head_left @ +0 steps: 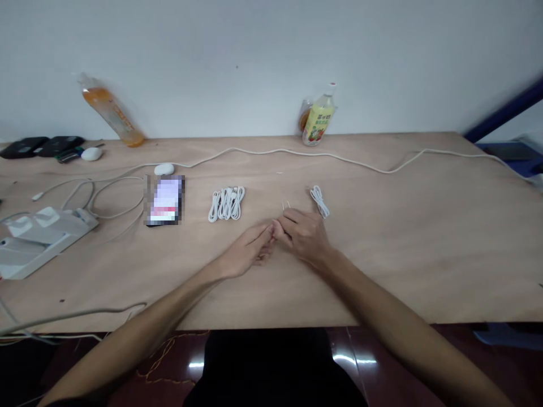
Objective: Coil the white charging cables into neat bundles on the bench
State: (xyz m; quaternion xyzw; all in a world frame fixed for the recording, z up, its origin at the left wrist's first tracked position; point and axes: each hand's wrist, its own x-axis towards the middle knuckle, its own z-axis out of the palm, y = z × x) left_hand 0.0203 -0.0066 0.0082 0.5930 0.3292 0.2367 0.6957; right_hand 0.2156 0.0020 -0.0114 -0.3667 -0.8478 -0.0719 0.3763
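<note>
My left hand [248, 250] and my right hand [304, 233] meet low over the middle of the wooden table [424, 254]. The fingers of both are closed and their tips touch; whatever they pinch is hidden. Just beyond my right hand, two thin pale strips [289, 204] show on the tabletop. A coiled white cable [319, 202] lies close behind that hand, to its right. Up and left of my left hand sits a row of several coiled white cables [226, 204], bundled side by side.
A phone [165, 200] lies at left beside a small white case [164, 169]. A power strip [55, 249] with plugs is farther left. One long white cord [254, 151] crosses the back. An orange drink bottle [112, 113] and a yellow-labelled bottle [319, 120] stand by the wall.
</note>
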